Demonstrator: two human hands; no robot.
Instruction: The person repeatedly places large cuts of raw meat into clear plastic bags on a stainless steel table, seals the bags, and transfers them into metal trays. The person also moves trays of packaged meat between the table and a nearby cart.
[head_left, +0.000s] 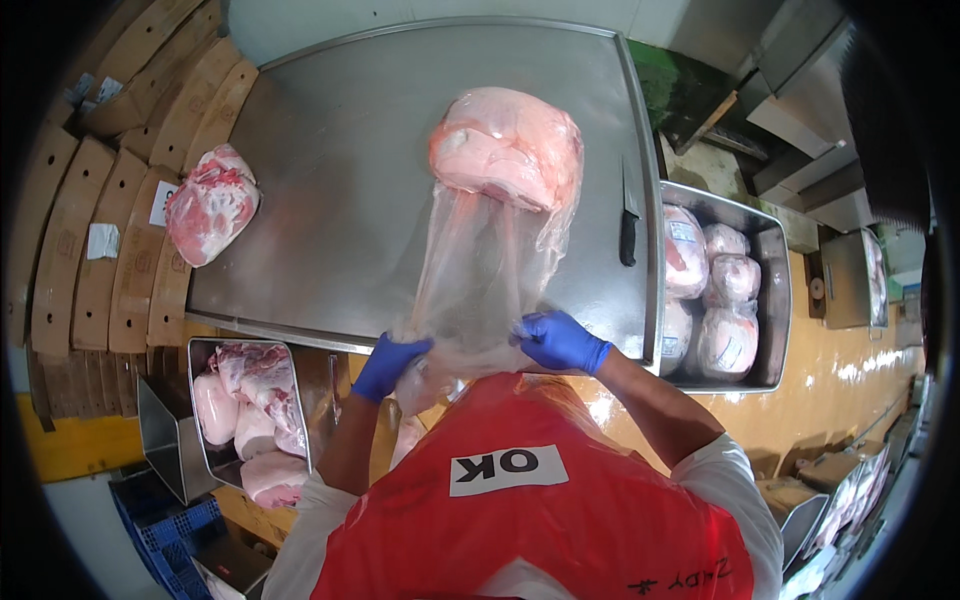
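The open end of a clear plastic bag (pixel 490 270) is gripped by both gloved hands, left (pixel 390 362) and right (pixel 560 340), and pulled taut, so the pink meat cut (pixel 505 148) stays at its far end on the steel tabletop (pixel 340 180).

Both gloved hands, left hand (pixel 388 364) and right hand (pixel 560 341), grip the meat-filled plastic bag (pixel 480 270).

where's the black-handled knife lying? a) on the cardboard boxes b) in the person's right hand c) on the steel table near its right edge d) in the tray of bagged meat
c: the knife lies flat on the steel table by its right rim, beside the tray of bagged meat; the right hand grips only the clear bag.
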